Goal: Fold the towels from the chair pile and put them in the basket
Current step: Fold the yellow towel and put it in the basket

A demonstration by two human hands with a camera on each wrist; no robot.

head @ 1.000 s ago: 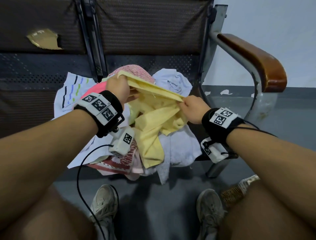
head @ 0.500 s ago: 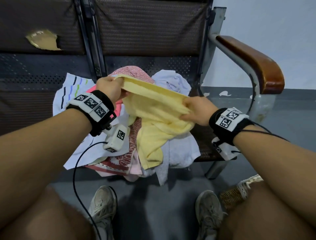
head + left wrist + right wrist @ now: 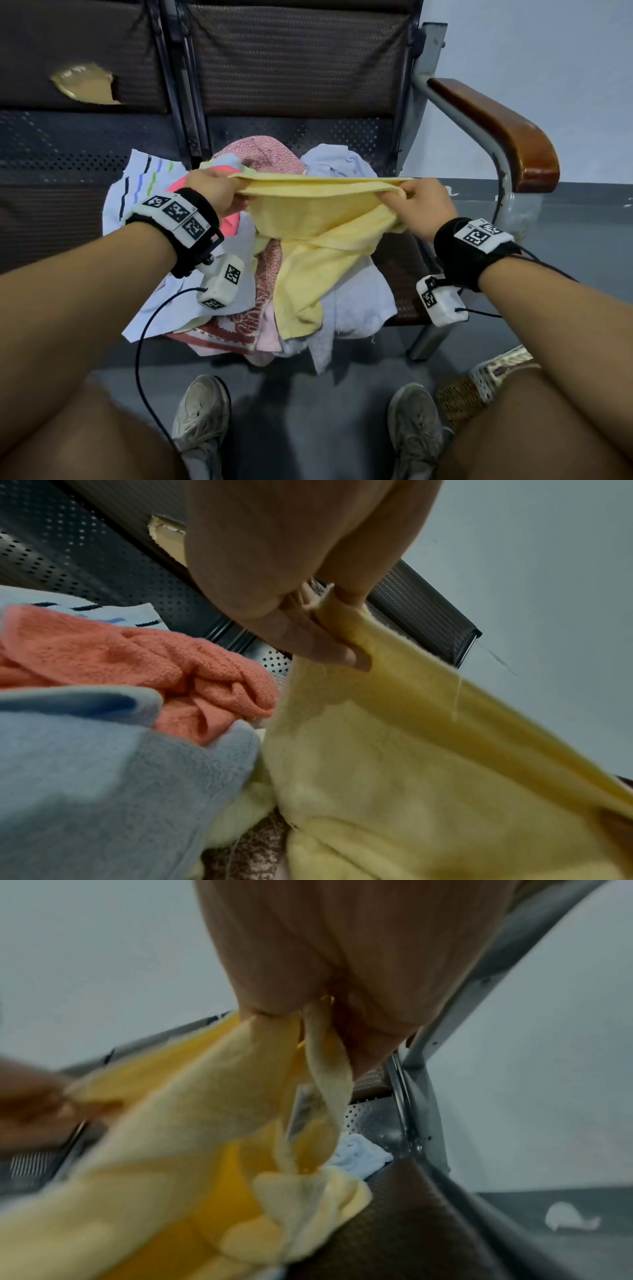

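A yellow towel [image 3: 318, 219] is stretched above the pile on the chair seat. My left hand [image 3: 219, 192] pinches its left top corner, seen close in the left wrist view as thumb and fingers [image 3: 329, 647] on the yellow towel [image 3: 411, 750]. My right hand [image 3: 418, 202] pinches the right top corner, and the yellow towel [image 3: 192, 1137] hangs twisted below it in the right wrist view. The towel's lower part droops onto the pile: a coral towel [image 3: 137, 658], a pale blue towel [image 3: 103, 764], a pink patterned towel [image 3: 263, 154], a white towel [image 3: 356, 301]. A wicker basket [image 3: 469, 394] stands on the floor by my right leg.
The chair has a dark mesh back [image 3: 294, 65] and a brown wooden armrest [image 3: 496, 133] on the right. A striped white cloth [image 3: 137, 185] lies at the left of the pile. My shoes [image 3: 202, 418] stand on the grey floor below the seat.
Both hands have moved apart and lifted, pulling the yellow towel's top edge out into a taut, level line; it was bunched between them a second ago.
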